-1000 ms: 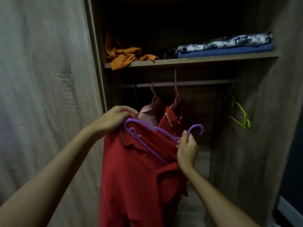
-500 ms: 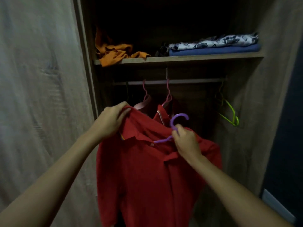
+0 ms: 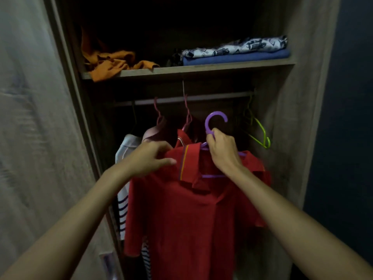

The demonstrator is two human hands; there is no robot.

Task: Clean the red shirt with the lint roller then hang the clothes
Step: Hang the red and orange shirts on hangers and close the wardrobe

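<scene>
Landmark: wardrobe rail [image 3: 181, 99], running under the shelf [image 3: 201, 70].
Red shirt [image 3: 181, 209]: hangs on the purple hanger [image 3: 215, 126], below and in front of the rail; collar up, body draping down.
Purple hanger: hook upright, open side to the right, just below the rail and not on it.
Right hand [image 3: 223, 151]: fingers closed around the hanger neck, under the hook.
Left hand [image 3: 150, 158]: fingers loosely curled, resting on the shirt's left shoulder; whether it pinches the cloth, cannot tell.
On the rail: two pink hangers [image 3: 188, 116] carrying garments left of the purple hook; a striped garment [image 3: 123, 199] further left; green hangers [image 3: 259, 130] at the right end, empty.
On the shelf above the rail: orange cloth [image 3: 113, 63] left; folded patterned and blue cloths [image 3: 236, 55] right.
</scene>
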